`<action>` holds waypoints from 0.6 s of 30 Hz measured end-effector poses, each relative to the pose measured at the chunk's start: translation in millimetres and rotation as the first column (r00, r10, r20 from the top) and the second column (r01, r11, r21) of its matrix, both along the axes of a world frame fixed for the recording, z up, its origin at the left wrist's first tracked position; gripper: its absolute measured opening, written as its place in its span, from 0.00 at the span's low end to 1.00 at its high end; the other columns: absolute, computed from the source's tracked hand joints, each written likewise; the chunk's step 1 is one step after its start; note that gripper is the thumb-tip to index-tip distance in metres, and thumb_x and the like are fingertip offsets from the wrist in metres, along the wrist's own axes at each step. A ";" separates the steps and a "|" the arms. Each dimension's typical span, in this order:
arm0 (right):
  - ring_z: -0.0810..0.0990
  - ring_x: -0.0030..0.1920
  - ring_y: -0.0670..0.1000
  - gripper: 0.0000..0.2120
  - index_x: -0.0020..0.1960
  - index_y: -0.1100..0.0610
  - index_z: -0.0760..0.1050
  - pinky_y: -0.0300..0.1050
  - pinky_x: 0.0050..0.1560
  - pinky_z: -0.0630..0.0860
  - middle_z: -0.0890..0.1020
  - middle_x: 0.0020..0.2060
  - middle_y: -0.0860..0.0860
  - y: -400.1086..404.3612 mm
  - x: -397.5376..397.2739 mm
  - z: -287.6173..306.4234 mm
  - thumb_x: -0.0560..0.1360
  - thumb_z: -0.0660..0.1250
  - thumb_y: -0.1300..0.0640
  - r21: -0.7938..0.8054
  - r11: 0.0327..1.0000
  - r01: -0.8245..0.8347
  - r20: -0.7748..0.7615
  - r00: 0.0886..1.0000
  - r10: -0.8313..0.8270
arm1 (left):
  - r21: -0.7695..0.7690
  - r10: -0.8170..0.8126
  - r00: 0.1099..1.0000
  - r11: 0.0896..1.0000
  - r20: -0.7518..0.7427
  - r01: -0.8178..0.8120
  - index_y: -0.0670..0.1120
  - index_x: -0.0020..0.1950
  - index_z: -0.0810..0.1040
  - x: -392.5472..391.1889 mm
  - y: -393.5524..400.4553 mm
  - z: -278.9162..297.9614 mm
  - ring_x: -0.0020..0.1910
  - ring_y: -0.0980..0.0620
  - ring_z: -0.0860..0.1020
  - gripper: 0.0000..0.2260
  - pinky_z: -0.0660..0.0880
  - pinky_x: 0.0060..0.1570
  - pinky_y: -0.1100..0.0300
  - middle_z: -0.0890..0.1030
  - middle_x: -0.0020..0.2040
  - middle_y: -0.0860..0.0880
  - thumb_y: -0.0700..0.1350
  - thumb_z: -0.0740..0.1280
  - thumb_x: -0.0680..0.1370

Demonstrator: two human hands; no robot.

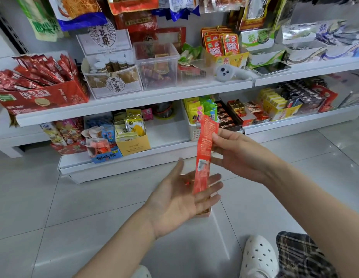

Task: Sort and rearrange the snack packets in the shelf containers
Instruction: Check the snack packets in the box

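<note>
A long red-orange snack packet (204, 153) hangs upright in front of the lower shelf. My right hand (240, 155) pinches it near the upper middle between thumb and fingers. Below it, my left hand (182, 197) lies palm up with fingers spread, the packet's bottom end touching its fingertips. A small white box (204, 214) on the floor is mostly hidden behind my left hand. On the upper shelf stands a clear plastic container (156, 65) with red snacks inside.
A red Nescafe box (42, 97) sits at the upper shelf's left. A white handheld device (228, 72) and a phone (272, 68) lie on the upper shelf. The lower shelf holds a yellow box (134, 144), a white basket (194, 130) and chocolate boxes (226, 115). White shoe (259, 255) on tiled floor.
</note>
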State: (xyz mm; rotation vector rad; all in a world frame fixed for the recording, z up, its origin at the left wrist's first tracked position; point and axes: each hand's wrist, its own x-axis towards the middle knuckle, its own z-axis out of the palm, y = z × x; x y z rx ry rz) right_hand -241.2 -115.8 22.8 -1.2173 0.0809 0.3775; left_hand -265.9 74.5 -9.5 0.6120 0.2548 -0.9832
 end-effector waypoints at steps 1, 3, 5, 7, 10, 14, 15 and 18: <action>0.80 0.46 0.46 0.09 0.56 0.56 0.77 0.48 0.57 0.73 0.81 0.42 0.49 4.5 -1.2 0.0 0.80 0.61 0.58 0.055 0.997 -0.057 0.028 0.998 0.056 | -0.032 -0.011 0.999 0.999 0.035 0.012 0.37 0.63 0.76 -2.3 -0.8 -0.3 0.58 0.39 0.80 0.25 0.74 0.63 0.46 0.79 0.60 0.37 0.51 0.74 0.73; 0.77 0.47 0.48 0.08 0.55 0.56 0.77 0.57 0.62 0.71 0.79 0.42 0.50 10.4 -2.1 -2.9 0.79 0.62 0.58 0.070 0.989 -0.128 0.054 0.991 0.124 | -0.050 0.024 0.993 0.999 0.114 -0.018 0.37 0.54 0.81 -6.0 -4.8 -3.6 0.45 0.46 0.82 0.20 0.81 0.51 0.55 0.82 0.49 0.41 0.41 0.80 0.65; 0.78 0.53 0.52 0.14 0.61 0.59 0.77 0.59 0.65 0.71 0.81 0.48 0.53 7.6 1.1 -2.7 0.77 0.64 0.58 -0.008 0.998 -0.059 0.009 0.998 0.059 | 0.108 0.102 0.974 0.986 0.200 -0.126 0.37 0.53 0.80 -6.2 -8.5 -4.6 0.39 0.50 0.82 0.15 0.82 0.43 0.58 0.83 0.45 0.42 0.39 0.75 0.68; 0.79 0.56 0.54 0.17 0.64 0.57 0.77 0.55 0.60 0.76 0.82 0.53 0.54 -1.5 6.0 1.1 0.80 0.61 0.52 -0.058 0.998 0.033 -0.036 0.999 -0.035 | 0.341 0.178 0.925 0.892 0.336 -0.295 0.37 0.55 0.78 -1.4 -8.7 -8.4 0.42 0.49 0.84 0.13 0.82 0.42 0.58 0.85 0.47 0.42 0.37 0.70 0.71; 0.83 0.57 0.54 0.23 0.62 0.58 0.77 0.49 0.54 0.81 0.84 0.55 0.54 -14.6 8.6 6.1 0.80 0.55 0.43 -0.088 0.995 0.056 -0.066 0.996 -0.062 | 0.475 0.195 0.860 0.765 0.472 -0.434 0.40 0.54 0.77 3.8 -2.6 -12.3 0.43 0.52 0.85 0.07 0.79 0.40 0.60 0.86 0.46 0.47 0.36 0.68 0.77; 0.83 0.57 0.52 0.18 0.62 0.58 0.77 0.47 0.55 0.80 0.84 0.54 0.55 -16.5 6.7 -0.5 0.78 0.64 0.48 -0.331 0.943 -0.026 -0.035 0.999 0.016 | 0.495 0.157 0.845 0.750 0.512 -0.439 0.42 0.53 0.78 1.0 -0.6 -10.4 0.43 0.55 0.84 0.05 0.78 0.38 0.64 0.86 0.45 0.49 0.37 0.65 0.79; 0.83 0.56 0.51 0.18 0.62 0.58 0.78 0.47 0.55 0.80 0.85 0.53 0.55 -16.2 6.6 -1.8 0.77 0.64 0.49 -0.349 0.937 -0.024 -0.037 0.999 0.012 | 0.492 0.155 0.847 0.755 0.509 -0.434 0.42 0.53 0.78 0.3 -1.3 -10.1 0.43 0.55 0.84 0.05 0.78 0.39 0.64 0.86 0.45 0.49 0.37 0.65 0.79; 0.84 0.52 0.49 0.15 0.57 0.58 0.80 0.45 0.53 0.79 0.86 0.49 0.54 -15.7 7.8 -4.5 0.77 0.66 0.49 -0.413 0.910 0.028 -0.027 0.999 -0.043 | 0.495 0.137 0.855 0.765 0.500 -0.412 0.43 0.54 0.78 -0.3 -0.9 -13.0 0.44 0.55 0.84 0.05 0.79 0.42 0.62 0.86 0.45 0.49 0.38 0.65 0.80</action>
